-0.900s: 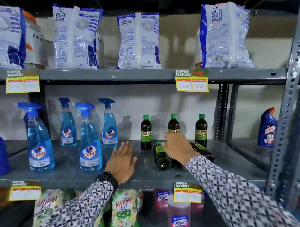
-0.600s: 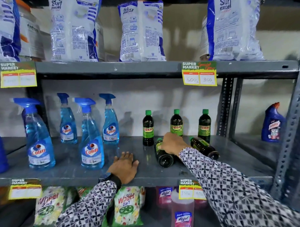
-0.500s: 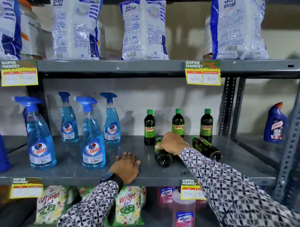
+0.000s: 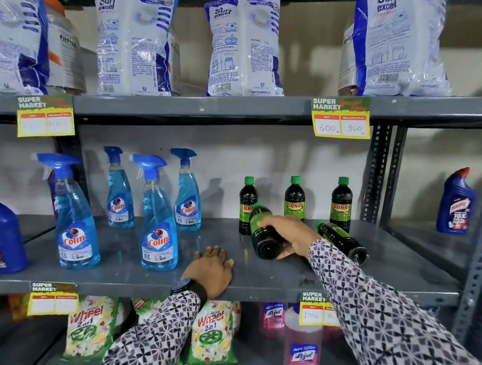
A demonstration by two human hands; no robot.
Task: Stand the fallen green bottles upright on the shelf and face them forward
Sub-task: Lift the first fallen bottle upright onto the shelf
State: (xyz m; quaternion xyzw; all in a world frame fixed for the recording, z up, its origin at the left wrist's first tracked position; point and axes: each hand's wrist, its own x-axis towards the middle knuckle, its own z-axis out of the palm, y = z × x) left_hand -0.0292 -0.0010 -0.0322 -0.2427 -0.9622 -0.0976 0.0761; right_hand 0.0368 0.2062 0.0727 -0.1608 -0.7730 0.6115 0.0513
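Your right hand (image 4: 288, 236) is wrapped around a dark plastic bottle with a green label (image 4: 262, 235), fingers curled over its body. The bottle is tilted, its round base pointing towards you and its neck end raised towards the back; whether the base still touches the grey metal shelf (image 4: 285, 279) you cannot tell from here. Your left hand (image 4: 211, 268) lies flat on the shelf's front edge, palm down, fingers loosely together, holding nothing, just to the left of the gripped bottle.

Just right of your right hand, a second dark green-capped bottle (image 4: 341, 240) lies on its side, base towards you. Behind your right hand three matching bottles stand upright in a row (image 4: 294, 199), yellow-and-green labels facing forward. Left of your left hand stand blue trigger spray bottles (image 4: 159, 228).
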